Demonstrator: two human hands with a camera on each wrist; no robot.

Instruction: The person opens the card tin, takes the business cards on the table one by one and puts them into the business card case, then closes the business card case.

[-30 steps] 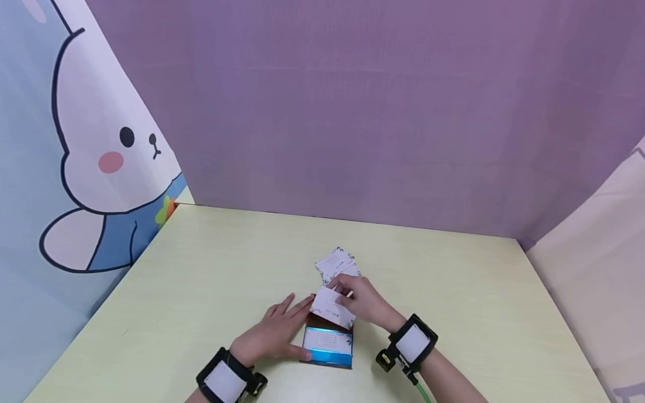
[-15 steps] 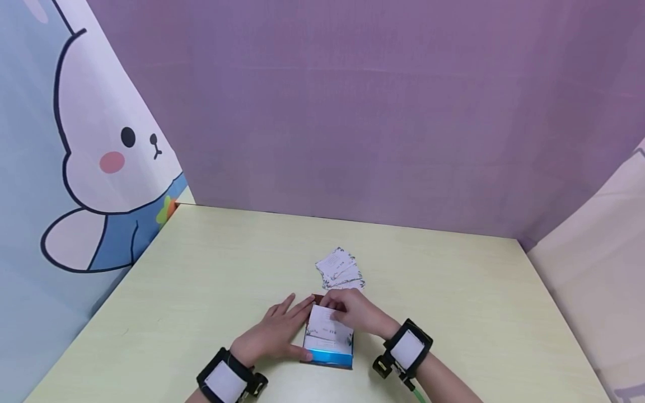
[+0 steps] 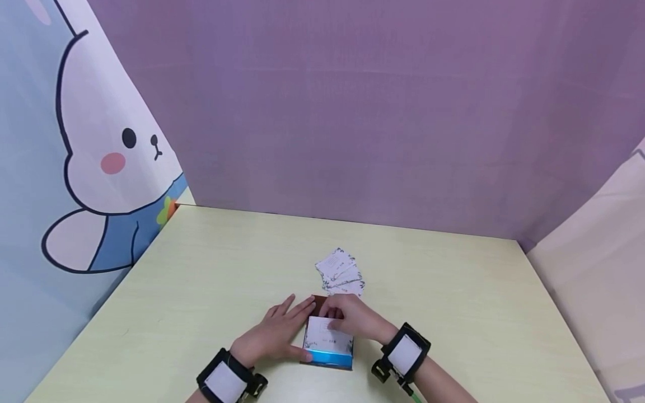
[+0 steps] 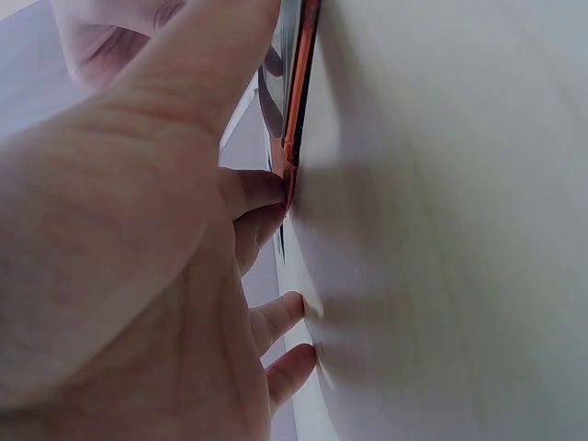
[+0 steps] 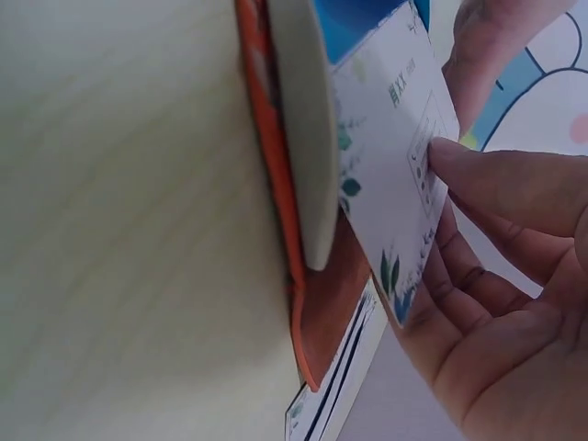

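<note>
One white card (image 3: 327, 336) with a leafy printed border sits partly inside a small open box (image 3: 327, 354), near the front edge of the table (image 3: 201, 268), roughly midway along it. The right hand (image 3: 353, 318) pinches the card's far end between thumb and fingers; in the right wrist view the card (image 5: 390, 175) carries green characters and rows of small print, too small and tilted to read, and leans against the box's pale wall (image 5: 299, 138) above its orange base. The box has a bright blue front strip and a brown inside. The left hand (image 3: 274, 333) lies flat against the box's left side, fingers straight and spread, thumb along the near corner; it grips nothing. Just behind the box, toward the table's far edge, lies a fanned pile of similar cards (image 3: 340, 271), their printing also unreadable. A cartoon rabbit (image 3: 101, 162) is drawn on the left curtain.
</note>
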